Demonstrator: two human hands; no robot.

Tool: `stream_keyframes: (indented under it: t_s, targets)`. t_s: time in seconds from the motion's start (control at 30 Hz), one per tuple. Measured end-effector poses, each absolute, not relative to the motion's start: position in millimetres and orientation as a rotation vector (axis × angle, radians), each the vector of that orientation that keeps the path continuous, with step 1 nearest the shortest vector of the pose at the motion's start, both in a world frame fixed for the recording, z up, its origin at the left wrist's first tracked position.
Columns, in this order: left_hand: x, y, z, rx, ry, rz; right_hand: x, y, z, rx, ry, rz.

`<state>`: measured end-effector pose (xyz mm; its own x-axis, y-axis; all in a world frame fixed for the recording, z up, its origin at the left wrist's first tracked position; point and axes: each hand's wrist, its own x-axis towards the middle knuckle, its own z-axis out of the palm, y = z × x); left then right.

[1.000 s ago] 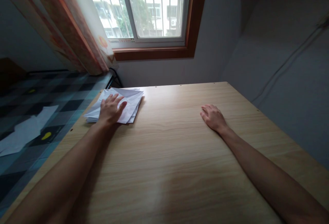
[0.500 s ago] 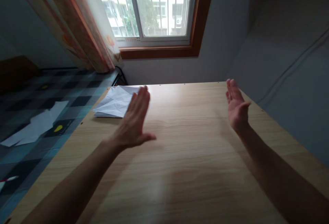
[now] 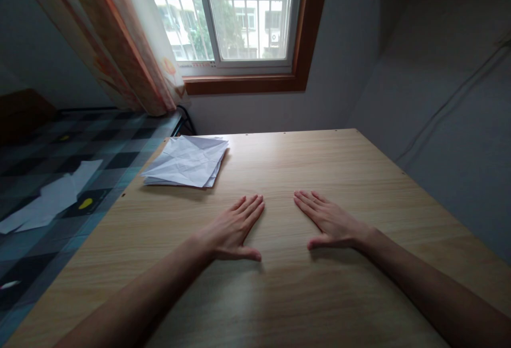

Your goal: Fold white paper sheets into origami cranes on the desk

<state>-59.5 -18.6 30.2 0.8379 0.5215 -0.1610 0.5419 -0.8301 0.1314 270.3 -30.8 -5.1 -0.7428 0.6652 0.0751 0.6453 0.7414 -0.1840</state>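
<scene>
My left hand (image 3: 233, 228) lies flat, palm down, on the wooden table (image 3: 359, 177), fingers stretched forward and holding nothing. My right hand (image 3: 329, 220) lies flat beside it in the same way, a small gap between the two. A stack of creased white paper sheets (image 3: 187, 160) rests near the table's far left corner, a hand's length beyond my left hand and untouched.
A bed with a dark checked cover (image 3: 48, 167) stands left of the table, with loose white paper (image 3: 51, 199) on it. A window (image 3: 235, 15) with a curtain (image 3: 131, 44) is behind the table. A grey wall (image 3: 451, 103) runs along the right.
My left hand left the paper stack, both hands rose with palms facing each other, then came down flat on the table's middle close together.
</scene>
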Motion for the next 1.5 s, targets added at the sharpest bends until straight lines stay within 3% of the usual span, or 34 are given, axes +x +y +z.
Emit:
stream_keyframes:
  t_s: [0.4,0.6,0.7,0.97,1.17,1.5]
  targets:
    - [-60,-19,25,2.832,0.796,0.036,267,-35,1,-0.966,-2.646,0.196]
    - [-79,-1,27,2.742,1.033,0.785,263,-44,3,-0.838,-2.266,0.033]
    - [-112,23,37,2.819,1.284,0.961,262,-46,3,-0.823,-2.253,0.056]
    - [-185,55,39,2.796,1.655,0.443,262,-45,3,-0.856,-2.262,0.076]
    - [-184,61,48,2.632,1.738,0.455,261,-46,5,-0.845,-2.263,0.061]
    - [-183,77,68,2.732,1.604,0.19,262,-46,5,-0.875,-2.269,0.075]
